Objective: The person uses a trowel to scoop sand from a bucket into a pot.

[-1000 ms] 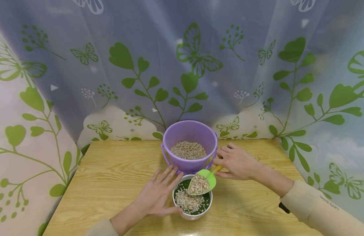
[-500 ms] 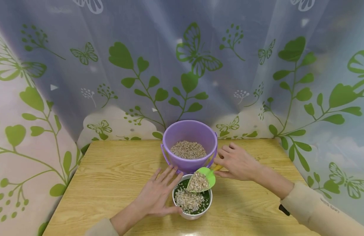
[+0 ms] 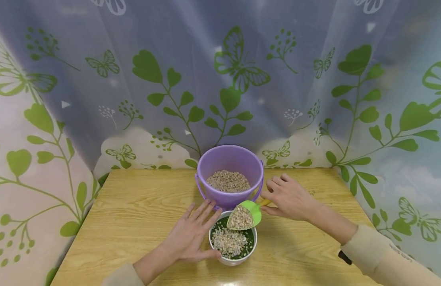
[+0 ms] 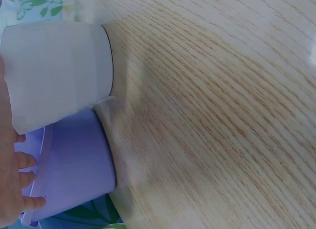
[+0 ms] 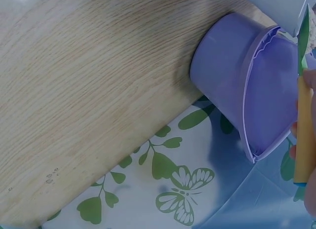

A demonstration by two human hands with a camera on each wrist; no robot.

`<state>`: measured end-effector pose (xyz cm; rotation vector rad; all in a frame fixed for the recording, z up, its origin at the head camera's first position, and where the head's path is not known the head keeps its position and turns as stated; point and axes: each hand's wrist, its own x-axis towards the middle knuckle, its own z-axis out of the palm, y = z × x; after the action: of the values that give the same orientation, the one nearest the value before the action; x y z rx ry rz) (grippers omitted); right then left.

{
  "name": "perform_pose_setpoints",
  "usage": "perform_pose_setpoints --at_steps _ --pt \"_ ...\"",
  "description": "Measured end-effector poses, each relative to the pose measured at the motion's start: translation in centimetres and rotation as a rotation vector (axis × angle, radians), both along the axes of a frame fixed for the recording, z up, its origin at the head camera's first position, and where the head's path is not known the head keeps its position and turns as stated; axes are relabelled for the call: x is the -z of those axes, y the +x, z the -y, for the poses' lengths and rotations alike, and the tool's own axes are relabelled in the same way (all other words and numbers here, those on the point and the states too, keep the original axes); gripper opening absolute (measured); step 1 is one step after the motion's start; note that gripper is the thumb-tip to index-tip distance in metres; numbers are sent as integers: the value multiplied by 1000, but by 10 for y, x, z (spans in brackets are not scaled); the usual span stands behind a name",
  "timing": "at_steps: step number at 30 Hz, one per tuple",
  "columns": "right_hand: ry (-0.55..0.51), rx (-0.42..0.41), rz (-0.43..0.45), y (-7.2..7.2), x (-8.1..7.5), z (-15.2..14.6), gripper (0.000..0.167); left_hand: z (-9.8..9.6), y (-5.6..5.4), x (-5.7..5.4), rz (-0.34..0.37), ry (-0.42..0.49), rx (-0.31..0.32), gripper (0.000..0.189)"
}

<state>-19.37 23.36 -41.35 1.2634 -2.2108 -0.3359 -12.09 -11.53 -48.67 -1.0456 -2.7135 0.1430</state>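
My right hand point(image 3: 285, 198) grips the yellow handle point(image 5: 304, 130) of a small green trowel point(image 3: 255, 213). Pale, coarse grains are heaped in its scoop, which hangs over the far side of a white pot point(image 3: 232, 262). Inside that pot, similar grains point(image 3: 228, 243) lie on a dark green surface. My left hand point(image 3: 190, 234) is spread out flat, thumb at the pot's near-left rim and fingertips by the purple bucket point(image 3: 229, 198). The left wrist view shows the white pot point(image 4: 59, 73) from the side, with the fingers point(image 4: 27, 179) over the bucket.
Just behind the pot stands the bucket, part filled with grains point(image 3: 228, 182), its purple handle point(image 3: 200, 188) hanging down. Both sit on a wooden table point(image 3: 142, 194). A curtain with green leaves and butterflies point(image 3: 242, 63) rises behind the table's back edge.
The trowel has shifted slightly away from me, toward the bucket, its scoop still loaded. My right hand has drifted a little to the right; the left hand has stayed in place.
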Motion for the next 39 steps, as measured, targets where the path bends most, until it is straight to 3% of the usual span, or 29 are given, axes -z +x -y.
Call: perform_pose_setpoints --at_steps 31,36,39 --pt "-9 18 -42 3 2 -1 53 -1 0 1 -1 5 2 113" --pt "-26 14 -45 2 3 -1 62 -1 1 0 5 6 1 113" --pt "-33 19 -50 1 3 -1 57 -1 0 0 6 10 2 113"
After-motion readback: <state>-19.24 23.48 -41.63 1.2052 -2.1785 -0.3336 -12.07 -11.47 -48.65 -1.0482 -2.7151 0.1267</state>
